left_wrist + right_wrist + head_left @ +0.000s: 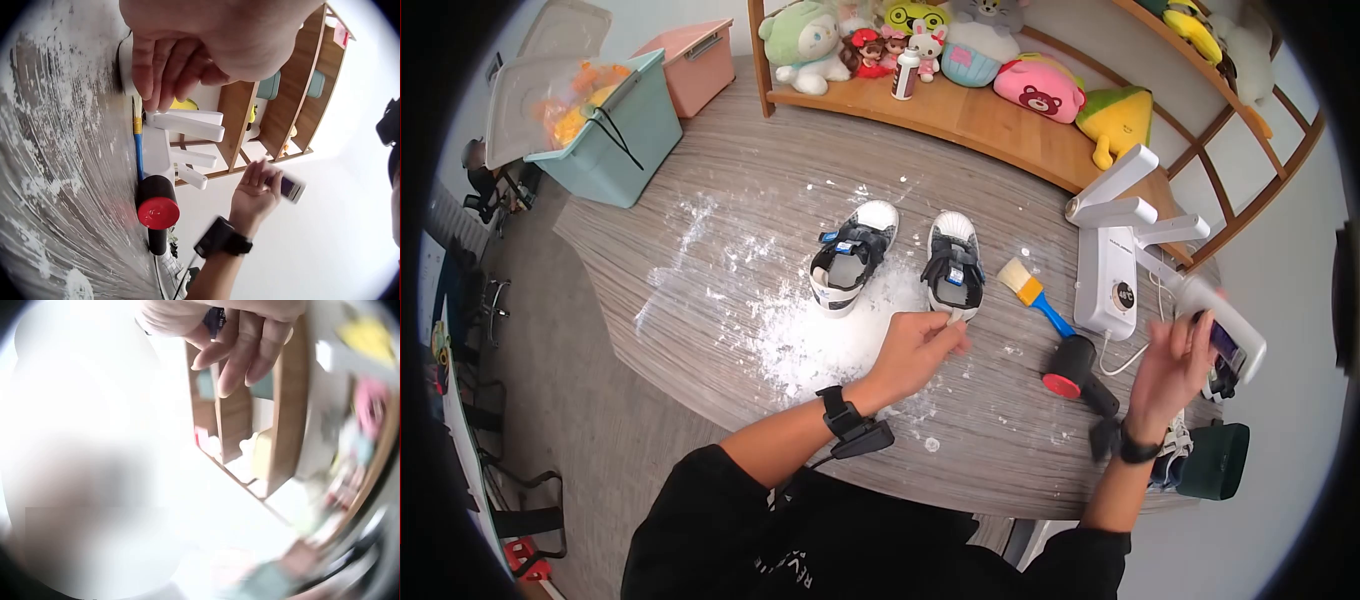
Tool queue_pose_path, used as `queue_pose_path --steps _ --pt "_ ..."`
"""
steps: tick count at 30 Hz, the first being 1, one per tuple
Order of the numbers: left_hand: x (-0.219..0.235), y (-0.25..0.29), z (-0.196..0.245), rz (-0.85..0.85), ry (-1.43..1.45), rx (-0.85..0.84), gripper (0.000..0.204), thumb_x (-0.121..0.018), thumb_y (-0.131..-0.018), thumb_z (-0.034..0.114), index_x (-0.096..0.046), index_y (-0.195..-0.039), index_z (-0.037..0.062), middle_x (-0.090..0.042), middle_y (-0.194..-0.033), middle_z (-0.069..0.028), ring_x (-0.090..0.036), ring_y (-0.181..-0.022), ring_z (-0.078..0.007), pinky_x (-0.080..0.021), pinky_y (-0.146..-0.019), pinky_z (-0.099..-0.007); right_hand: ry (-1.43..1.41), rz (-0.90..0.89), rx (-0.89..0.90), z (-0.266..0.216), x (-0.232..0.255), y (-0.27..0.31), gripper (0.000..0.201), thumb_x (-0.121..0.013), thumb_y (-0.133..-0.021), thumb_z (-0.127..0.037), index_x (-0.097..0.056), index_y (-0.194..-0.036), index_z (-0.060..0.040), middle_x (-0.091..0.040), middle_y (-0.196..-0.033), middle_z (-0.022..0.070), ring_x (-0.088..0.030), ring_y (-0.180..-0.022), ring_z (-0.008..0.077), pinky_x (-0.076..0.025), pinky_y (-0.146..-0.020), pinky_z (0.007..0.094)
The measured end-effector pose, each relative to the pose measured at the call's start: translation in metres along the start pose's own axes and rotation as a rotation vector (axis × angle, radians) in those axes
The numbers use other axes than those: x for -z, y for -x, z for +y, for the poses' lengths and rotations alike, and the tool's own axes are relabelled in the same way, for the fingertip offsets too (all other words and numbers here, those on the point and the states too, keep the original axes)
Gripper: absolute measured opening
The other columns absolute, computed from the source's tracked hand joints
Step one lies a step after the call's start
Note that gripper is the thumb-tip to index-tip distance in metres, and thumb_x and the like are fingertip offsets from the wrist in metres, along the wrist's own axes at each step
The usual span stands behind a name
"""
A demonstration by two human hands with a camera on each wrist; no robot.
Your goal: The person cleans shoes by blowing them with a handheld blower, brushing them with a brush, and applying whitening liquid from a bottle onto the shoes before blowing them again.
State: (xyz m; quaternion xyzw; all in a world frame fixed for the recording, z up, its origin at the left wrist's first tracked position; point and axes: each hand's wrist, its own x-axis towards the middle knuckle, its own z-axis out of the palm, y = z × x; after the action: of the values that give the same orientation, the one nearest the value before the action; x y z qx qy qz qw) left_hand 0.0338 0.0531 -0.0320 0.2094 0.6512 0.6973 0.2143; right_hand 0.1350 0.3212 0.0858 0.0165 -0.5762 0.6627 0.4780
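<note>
Near table edge (1050,495), right fingers (234,370) grip bottle (1238,335); left fingers (160,78) curl loosely by shoe (955,248).

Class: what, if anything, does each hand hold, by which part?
The right hand holds a white, purple-panelled object, apparently by one end. The left hand is at the heel of one shoe; whether it grips cannot be told.

On the table (735,145), the left shoe (853,254) and right shoe (954,258) stand side by side, powder (808,332) before and left of them. Right of both lies a paintbrush (1033,291), a hair dryer (1073,362) before it, a shoe dryer (1106,285) to its right. Behind, a shelf (970,122) holds plush toys (802,42) and a bottle (906,77).
</note>
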Motion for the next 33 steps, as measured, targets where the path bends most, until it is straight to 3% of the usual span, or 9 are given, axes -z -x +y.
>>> queue_pose_path --steps 1,3,5,7,9,17,23,28,33 --pt "0.000 0.001 0.000 0.005 0.013 0.008 0.032 -0.059 -0.103 0.020 -0.076 -0.094 -0.0056 -0.075 -0.086 -0.0096 -0.067 -0.080 -0.0119 -0.052 -0.070 -0.0274 -0.343 -0.052 -0.297 -0.009 0.012 0.013 0.048 -0.060 -0.104 -0.021 -0.047 -0.145 -0.0006 -0.057 -0.068 0.0021 -0.063 -0.057 0.0145 -0.058 -0.059 0.0321" --pt "0.000 0.001 0.000 0.005 0.012 0.011 0.032 -0.059 -0.103 0.020 -0.076 -0.095 -0.0057 -0.075 -0.086 -0.0095 -0.067 -0.081 -0.0118 -0.052 -0.071 -0.0274 0.460 -0.017 0.092 0.011 0.009 0.039 0.043 -0.064 -0.102 -0.017 -0.049 -0.138 0.0018 -0.052 -0.066 0.0012 -0.044 -0.040 0.0079 -0.046 -0.042 0.0276" --pt "0.002 0.002 -0.004 0.010 0.012 0.000 0.031 -0.059 -0.104 0.019 -0.076 -0.094 -0.0053 -0.075 -0.087 -0.0095 -0.066 -0.082 -0.0112 -0.052 -0.072 -0.0268 0.232 0.034 -0.168 0.008 0.016 0.057 0.047 -0.067 -0.099 -0.013 -0.049 -0.139 0.0018 -0.054 -0.068 0.0018 -0.045 -0.040 0.0092 -0.045 -0.042 0.0268" --pt "-0.001 0.002 -0.003 0.047 0.020 -0.026 0.032 -0.060 -0.103 0.019 -0.075 -0.089 -0.0048 -0.074 -0.082 -0.0088 -0.065 -0.077 -0.0107 -0.051 -0.069 -0.0264 0.029 0.079 -0.263 0.011 0.023 0.062 0.047 -0.072 -0.093 -0.013 -0.056 -0.135 0.0023 -0.064 -0.078 0.0054 -0.057 -0.049 0.0142 -0.050 -0.049 0.0295" --pt "0.002 0.003 0.001 0.076 0.016 -0.062 0.033 -0.061 -0.103 0.019 -0.075 -0.084 -0.0043 -0.073 -0.078 -0.0081 -0.064 -0.072 -0.0102 -0.050 -0.066 -0.0261 0.888 -0.241 0.430 0.019 0.016 0.061 0.047 -0.078 -0.084 -0.009 -0.064 -0.128 0.0029 -0.071 -0.084 0.0091 -0.065 -0.060 0.0201 -0.053 -0.060 0.0344" --pt "0.023 0.002 0.095 0.114 -0.263 -0.286 0.048 -0.073 -0.098 0.020 -0.060 -0.054 0.0044 -0.055 -0.050 0.0013 -0.045 -0.048 -0.0036 -0.031 -0.046 -0.0264 0.801 -0.688 0.260 -0.015 -0.027 -0.008 0.051 -0.062 -0.079 0.000 -0.063 -0.131 -0.0032 -0.070 -0.089 0.0220 -0.067 -0.082 0.0419 -0.053 -0.078 0.0465" --pt "0.130 -0.138 0.138 0.121 -1.092 -0.302 0.028 -0.070 -0.096 0.021 -0.071 -0.079 -0.0012 -0.069 -0.066 -0.0075 -0.063 -0.061 -0.0133 -0.049 -0.059 -0.0295 0.941 -0.762 0.140 0.071 -0.041 -0.067 0.035 -0.065 -0.091 -0.010 -0.062 -0.125 -0.0030 -0.068 -0.089 0.0270 -0.066 -0.085 0.0461 -0.052 -0.079 0.0530" --pt "0.221 -0.277 0.084 0.337 -1.171 -0.357 0.038 -0.075 -0.091 0.028 -0.071 -0.110 -0.0046 -0.075 -0.092 -0.0180 -0.072 -0.084 -0.0258 -0.056 -0.077 -0.0379 1.014 -0.843 0.139 0.146 -0.045 -0.072 0.025 -0.064 -0.091 -0.009 -0.062 -0.116 -0.0028 -0.067 -0.090 0.0283 -0.065 -0.087 0.0487 -0.053 -0.080 0.0561" --pt "0.210 -0.353 0.064 0.543 -1.074 -0.509 0.073 -0.082 -0.084 0.045 -0.061 -0.130 -0.0069 -0.072 -0.114 -0.0229 -0.070 -0.106 -0.0308 -0.054 -0.090 -0.0391 1.108 -0.994 0.089 0.152 -0.053 -0.063 0.031 -0.064 -0.082 0.006 -0.062 -0.112 -0.0022 -0.063 -0.097 0.0276 -0.068 -0.088 0.0468 -0.057 -0.078 0.0542"
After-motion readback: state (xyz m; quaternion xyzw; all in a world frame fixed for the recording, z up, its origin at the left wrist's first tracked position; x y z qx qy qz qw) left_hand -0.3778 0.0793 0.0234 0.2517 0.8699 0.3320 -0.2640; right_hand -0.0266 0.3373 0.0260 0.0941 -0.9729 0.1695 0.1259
